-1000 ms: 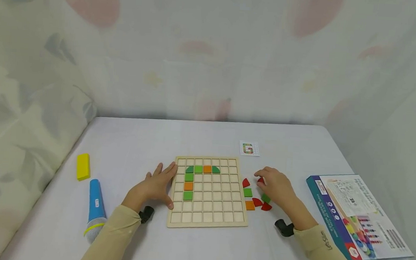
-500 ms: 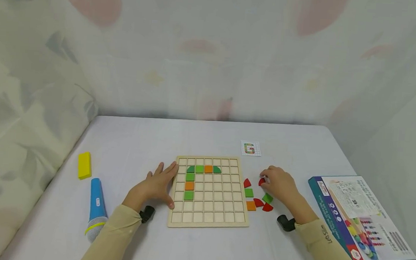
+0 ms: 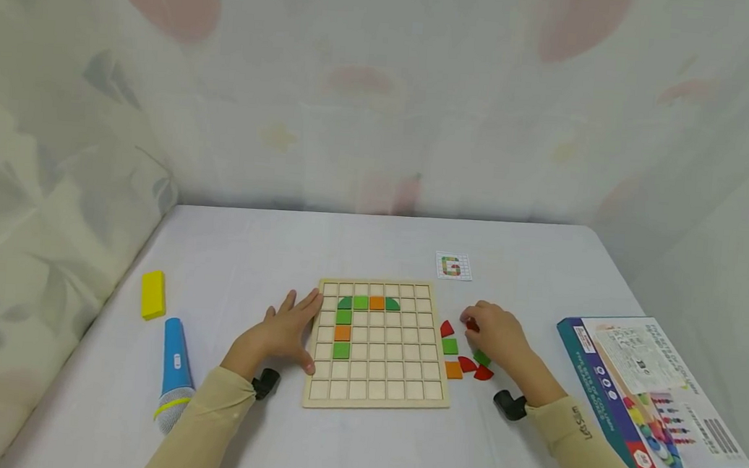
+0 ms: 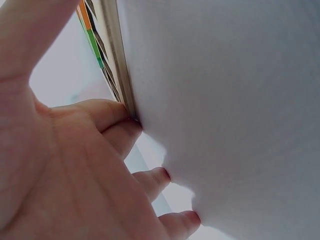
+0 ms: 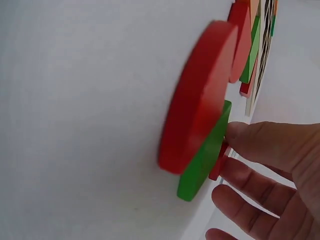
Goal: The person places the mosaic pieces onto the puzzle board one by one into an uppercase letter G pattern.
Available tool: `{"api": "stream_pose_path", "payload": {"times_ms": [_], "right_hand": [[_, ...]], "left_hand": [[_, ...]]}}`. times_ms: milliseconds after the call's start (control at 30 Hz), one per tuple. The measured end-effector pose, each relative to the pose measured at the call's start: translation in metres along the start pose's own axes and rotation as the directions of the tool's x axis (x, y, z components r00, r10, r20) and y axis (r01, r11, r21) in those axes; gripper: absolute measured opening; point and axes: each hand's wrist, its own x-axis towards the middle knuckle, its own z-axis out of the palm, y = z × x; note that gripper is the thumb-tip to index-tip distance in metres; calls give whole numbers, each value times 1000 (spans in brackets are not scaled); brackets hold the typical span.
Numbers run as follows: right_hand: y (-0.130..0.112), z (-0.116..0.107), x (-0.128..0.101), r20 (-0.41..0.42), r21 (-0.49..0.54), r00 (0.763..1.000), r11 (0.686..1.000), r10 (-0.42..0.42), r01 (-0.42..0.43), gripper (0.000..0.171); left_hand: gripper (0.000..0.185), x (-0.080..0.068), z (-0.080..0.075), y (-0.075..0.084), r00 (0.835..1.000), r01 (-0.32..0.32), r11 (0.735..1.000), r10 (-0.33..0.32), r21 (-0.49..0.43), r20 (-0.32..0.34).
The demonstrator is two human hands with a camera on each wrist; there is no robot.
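A wooden grid board (image 3: 375, 407) lies in the middle of the table, with green and orange tiles set along part of one row and down one column. My left hand (image 3: 276, 336), fingers spread, rests against its left edge; the left wrist view shows fingertips at the board's side. Right of the board, my right hand (image 3: 500, 337) pinches a red quarter-circle piece (image 5: 219, 162) between thumb and index finger, low over the table. Nearest that hand are a green square tile (image 5: 205, 155) and another red quarter-circle (image 5: 200, 95). More loose pieces, including an orange square (image 3: 453, 370), lie by the board's right edge.
A small pattern card (image 3: 453, 266) lies behind the board. At the right is a flat game box (image 3: 653, 395). A blue toy microphone (image 3: 176, 372) and a yellow block (image 3: 153, 295) lie at the left.
My right fingers have closed around the red quarter-circle, and that hand has shifted slightly. The left hand stays at the board's edge. The whole view drifts slightly.
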Motion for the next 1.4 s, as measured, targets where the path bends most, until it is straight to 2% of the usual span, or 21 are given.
{"api": "stream_pose_path", "payload": {"times_ms": [267,400,500,667,767,933,1000,1133,1233,1400], "right_hand": [[1,-4,-4,8,-34,997,997,72,-72,28],[2,-3,-4,18,-12,998,998,56,-56,25],[-5,-4,-4,-22,-7,999,999,33,-33,23],[-40,-1,-3,-132,-4,984,993,-118,118,19],[-71,5,-3,-182,-13,948,965,-259,261,15],[-122,19,-5,-172,-35,885,900,-434,434,14],[-139,25,-6,-144,-24,874,885,-463,465,17],[-162,36,-8,-98,10,875,879,-473,476,17],[-172,42,-9,-102,10,874,878,-475,479,9],[-178,47,-11,-88,-31,869,873,-487,487,12]], "left_hand": [[134,0,-3,2,1000,5,1000,-5,8,-10],[134,-2,-4,3,1000,12,1000,-12,-8,-9],[133,-3,-5,3,1000,7,1000,-7,-12,-12],[132,-6,-1,1,1000,13,1000,-14,-10,-6],[133,-8,2,-1,1000,16,1000,-16,-15,0],[133,-7,5,-2,1000,3,1000,-3,-15,-7],[133,-6,4,-2,1000,2,1000,-2,-10,-8],[132,-5,2,0,1000,-3,1000,3,-15,-6],[131,-4,0,1,1000,-8,1000,8,-19,-10],[130,-3,-2,2,1000,-11,1000,11,-14,0]]}}
